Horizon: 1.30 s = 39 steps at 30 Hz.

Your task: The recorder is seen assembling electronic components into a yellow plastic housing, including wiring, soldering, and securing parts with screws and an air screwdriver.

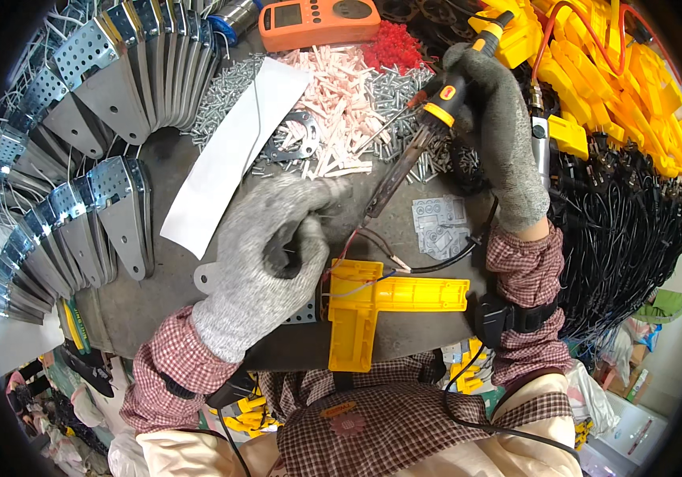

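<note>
My right hand (pixel 488 87), in a grey glove, is wrapped round the black and yellow handle of a soldering iron (pixel 404 167). Its metal barrel slants down to the left and ends just above some thin wires (pixel 377 238). My left hand (pixel 273 254), gloved in lighter grey, curls its thumb and fingers into a ring beside the iron's tip. Its fingertips are blurred, and what they hold is hidden. Below the tip lies a yellow T-shaped plastic housing (pixel 357 310), hollow side up, with the wires and a black cable (pixel 444 266) at its upper end.
Perforated metal brackets (pixel 114 95) stand in curved rows at left. A white strip (pixel 234 151) lies beside heaped screws (pixel 226 99) and pale pink sleeves (pixel 337 87). Behind are an orange meter (pixel 317 24) and solder spool (pixel 238 16). Yellow housings (pixel 595 87) and black cables (pixel 619 230) fill the right.
</note>
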Available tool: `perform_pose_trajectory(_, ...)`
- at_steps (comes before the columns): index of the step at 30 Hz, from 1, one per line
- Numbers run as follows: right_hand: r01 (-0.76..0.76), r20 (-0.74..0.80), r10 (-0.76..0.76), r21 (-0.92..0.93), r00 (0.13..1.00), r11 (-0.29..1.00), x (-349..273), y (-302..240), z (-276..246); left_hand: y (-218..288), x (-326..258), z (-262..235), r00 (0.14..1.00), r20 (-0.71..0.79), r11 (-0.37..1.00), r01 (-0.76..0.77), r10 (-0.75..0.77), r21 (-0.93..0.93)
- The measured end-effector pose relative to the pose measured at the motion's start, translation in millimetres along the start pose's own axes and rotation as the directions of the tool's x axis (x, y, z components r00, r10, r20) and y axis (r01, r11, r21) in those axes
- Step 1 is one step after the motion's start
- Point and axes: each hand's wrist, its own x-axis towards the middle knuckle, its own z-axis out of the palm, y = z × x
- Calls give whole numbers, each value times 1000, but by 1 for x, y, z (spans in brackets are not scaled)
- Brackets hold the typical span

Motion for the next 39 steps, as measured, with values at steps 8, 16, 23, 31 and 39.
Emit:
perform_pose_trajectory(8,-71,159,13,360,987,930,-12,1,-8,36,-16,-13,997,57,999,-50,50,3)
perform_pose_trajectory(16,-111,199,48,322,979,940,-19,-2,6,41,-16,-3,998,49,999,-30,28,33)
perform_pose_trajectory(23,-135,174,91,262,981,956,-19,-2,10,37,-19,1,997,71,999,-46,44,26)
perform_pose_trajectory(31,-105,188,47,315,981,943,-19,0,9,35,-20,3,996,81,999,-47,49,-18)
perform_pose_trajectory(39,-135,172,88,283,981,950,-21,-6,13,35,-20,0,991,125,998,-44,49,-41)
